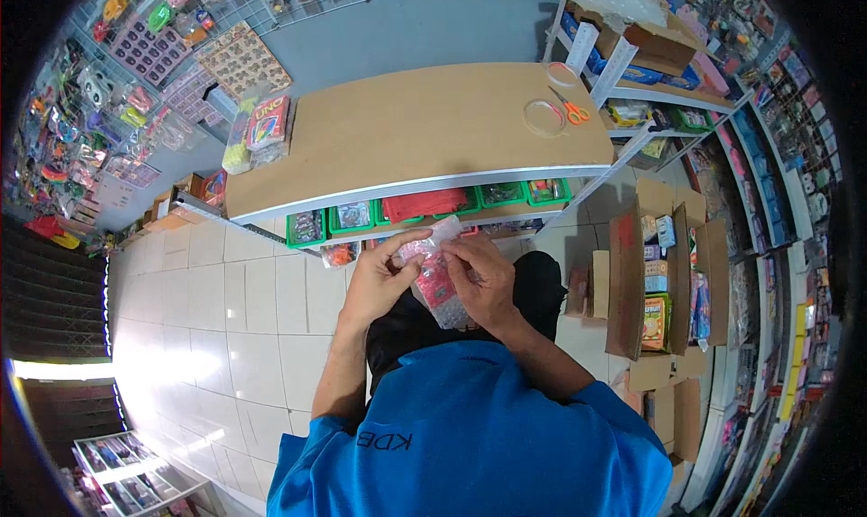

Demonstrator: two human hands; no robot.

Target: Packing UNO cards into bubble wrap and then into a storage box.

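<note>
A clear plastic bag with pink and red contents (435, 283) is held above my lap, in front of the table's near edge. My left hand (387, 273) grips its upper left side between thumb and fingers. At the bag's upper right, my right hand (479, 273) pinches the plastic with thumb and fingertips. The contents are too small to tell. On the brown tabletop (406, 124) lie orange-handled scissors (574, 110) and a roll of clear tape (544, 118). Another ring-shaped roll (561, 74) rests behind them.
Green baskets (351, 216) of small goods stand on the shelf under the tabletop, one covered by red cloth (425, 205). Packaged card games (269, 122) lie at the table's left end. Open cardboard boxes (624, 280) stand on the floor at right. Packed shelves line the right side.
</note>
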